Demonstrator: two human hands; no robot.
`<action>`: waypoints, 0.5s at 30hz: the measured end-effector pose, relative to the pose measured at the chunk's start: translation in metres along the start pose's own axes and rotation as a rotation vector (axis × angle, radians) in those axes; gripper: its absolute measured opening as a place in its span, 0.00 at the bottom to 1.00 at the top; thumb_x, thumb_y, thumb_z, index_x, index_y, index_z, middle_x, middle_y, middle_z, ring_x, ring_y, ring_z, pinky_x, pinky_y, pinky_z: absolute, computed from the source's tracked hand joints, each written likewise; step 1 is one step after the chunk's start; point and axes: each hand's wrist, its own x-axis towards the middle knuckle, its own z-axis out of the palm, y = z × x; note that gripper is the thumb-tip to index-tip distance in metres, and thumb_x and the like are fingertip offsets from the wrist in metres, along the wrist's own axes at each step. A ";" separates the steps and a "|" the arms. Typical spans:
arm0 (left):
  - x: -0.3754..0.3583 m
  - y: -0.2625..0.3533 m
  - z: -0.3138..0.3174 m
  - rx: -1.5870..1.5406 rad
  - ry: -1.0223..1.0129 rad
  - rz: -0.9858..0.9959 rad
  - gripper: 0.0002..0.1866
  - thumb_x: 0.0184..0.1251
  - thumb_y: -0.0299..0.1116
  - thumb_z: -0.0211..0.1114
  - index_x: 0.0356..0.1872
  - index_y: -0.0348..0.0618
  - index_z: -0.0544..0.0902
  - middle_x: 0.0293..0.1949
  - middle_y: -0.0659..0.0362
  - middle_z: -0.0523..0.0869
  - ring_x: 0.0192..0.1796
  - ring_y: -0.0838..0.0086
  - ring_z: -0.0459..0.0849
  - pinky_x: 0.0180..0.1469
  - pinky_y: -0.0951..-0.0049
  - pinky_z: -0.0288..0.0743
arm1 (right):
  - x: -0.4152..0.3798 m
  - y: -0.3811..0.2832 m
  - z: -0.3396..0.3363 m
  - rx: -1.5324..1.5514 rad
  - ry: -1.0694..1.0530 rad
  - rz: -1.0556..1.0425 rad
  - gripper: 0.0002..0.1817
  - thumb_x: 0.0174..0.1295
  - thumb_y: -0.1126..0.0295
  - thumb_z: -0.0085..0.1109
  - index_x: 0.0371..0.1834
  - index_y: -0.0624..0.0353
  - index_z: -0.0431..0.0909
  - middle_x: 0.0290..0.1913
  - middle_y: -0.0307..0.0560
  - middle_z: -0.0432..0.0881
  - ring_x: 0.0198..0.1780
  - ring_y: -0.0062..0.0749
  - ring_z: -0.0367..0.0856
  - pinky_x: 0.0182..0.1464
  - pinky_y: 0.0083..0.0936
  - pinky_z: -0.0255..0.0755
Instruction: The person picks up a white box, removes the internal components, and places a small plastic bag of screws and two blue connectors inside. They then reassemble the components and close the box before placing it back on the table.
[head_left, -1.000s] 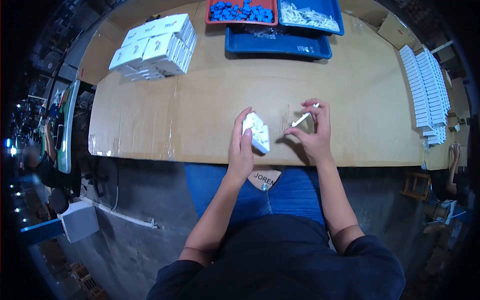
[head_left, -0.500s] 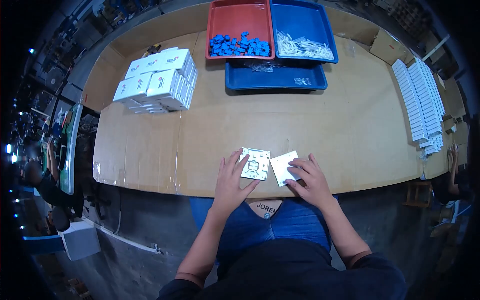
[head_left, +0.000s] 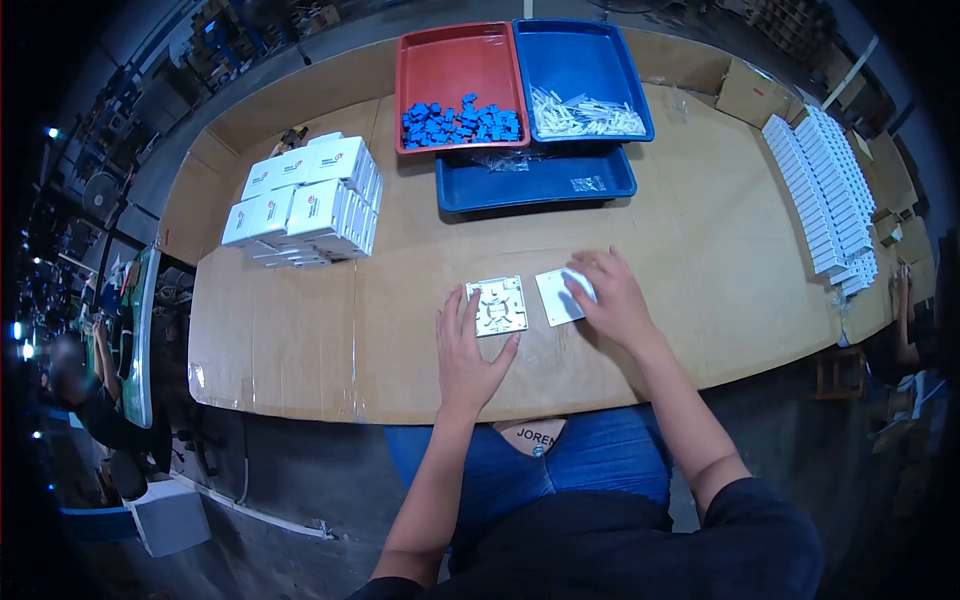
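A square white plastic housing [head_left: 498, 312] lies on the cardboard-covered table, its moulded inner side facing up with a ring-like pattern in the middle. My left hand [head_left: 468, 358] rests along its left edge, thumb held apart near the lower corner and fingers stretched out. Just right of the housing lies a flat white square cover [head_left: 556, 298], slightly turned, with a small gap between the two. Over the cover's right side is my right hand [head_left: 614, 300], fingers spread and a little blurred, partly hiding it.
A red tray [head_left: 460, 70] of blue parts and a blue tray [head_left: 580, 75] of white strips stand at the back, above another blue tray [head_left: 535, 190]. White boxes [head_left: 300, 205] are stacked at left. Rows of white pieces [head_left: 825, 205] line the right edge. Other people work at both sides.
The housing and cover have moved away from me, farther from the table's front edge. My right hand has shifted forward, with its fingers lifted and more spread. The camera view has tilted.
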 end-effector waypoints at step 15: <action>-0.005 -0.014 0.006 -0.286 0.124 -0.116 0.31 0.68 0.19 0.53 0.74 0.33 0.69 0.74 0.42 0.73 0.79 0.46 0.67 0.80 0.52 0.61 | 0.184 0.077 0.015 -0.412 -0.405 0.209 0.55 0.68 0.20 0.39 0.70 0.65 0.79 0.83 0.63 0.61 0.84 0.52 0.58 0.84 0.48 0.52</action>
